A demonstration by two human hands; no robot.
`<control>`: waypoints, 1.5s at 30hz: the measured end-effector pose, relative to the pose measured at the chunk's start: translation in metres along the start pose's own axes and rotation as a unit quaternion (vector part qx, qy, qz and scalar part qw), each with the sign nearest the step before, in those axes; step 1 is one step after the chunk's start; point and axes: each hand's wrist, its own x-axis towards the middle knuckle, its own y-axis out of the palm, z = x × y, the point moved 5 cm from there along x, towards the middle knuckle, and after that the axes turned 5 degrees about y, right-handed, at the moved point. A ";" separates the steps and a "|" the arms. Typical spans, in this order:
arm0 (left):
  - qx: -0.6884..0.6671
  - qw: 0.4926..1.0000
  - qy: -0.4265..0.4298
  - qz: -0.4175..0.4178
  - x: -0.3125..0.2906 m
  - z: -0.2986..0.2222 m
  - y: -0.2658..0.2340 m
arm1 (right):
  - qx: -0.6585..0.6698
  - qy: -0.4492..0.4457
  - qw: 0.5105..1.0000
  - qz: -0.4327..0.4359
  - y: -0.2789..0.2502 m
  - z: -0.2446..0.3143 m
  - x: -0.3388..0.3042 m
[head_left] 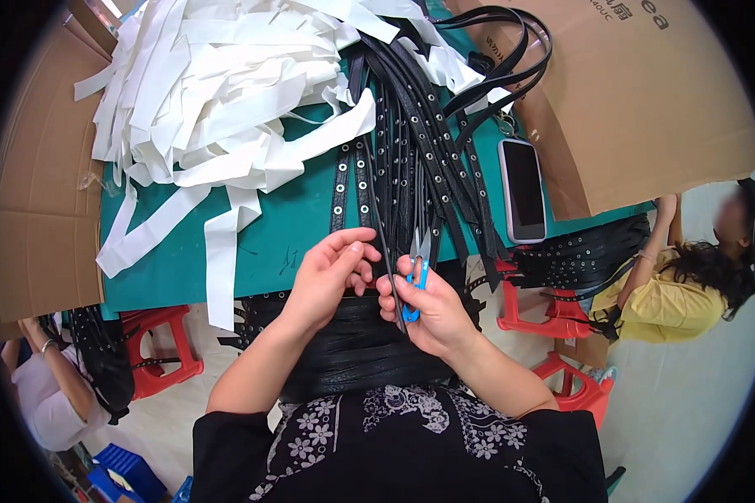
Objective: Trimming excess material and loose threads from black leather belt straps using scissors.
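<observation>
My right hand (432,310) is closed round a pair of blue-handled thread snips (417,289), their metal blades pointing away from me. A thin black strap (386,226), seen edge-on, runs down past the fingertips of that hand, and its lower end lies against them. My left hand (327,277) is beside the strap, fingers loosely curled and apart, the index fingertip close to it or touching it. Just beyond both hands, many black straps with metal eyelets (411,134) lie lengthwise on the green table (302,201). More black straps (344,352) lie across my lap.
White fabric strips (218,101) are heaped at the far left. A phone (522,193) lies right of the straps, below a large cardboard box (637,101). Another cardboard panel (46,176) stands at left. Co-workers sit on both sides near red stools (164,352).
</observation>
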 end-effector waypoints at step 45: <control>0.464 0.873 0.145 0.046 -0.038 0.006 0.010 | -0.117 -0.144 0.843 -0.504 -0.313 -0.017 -0.165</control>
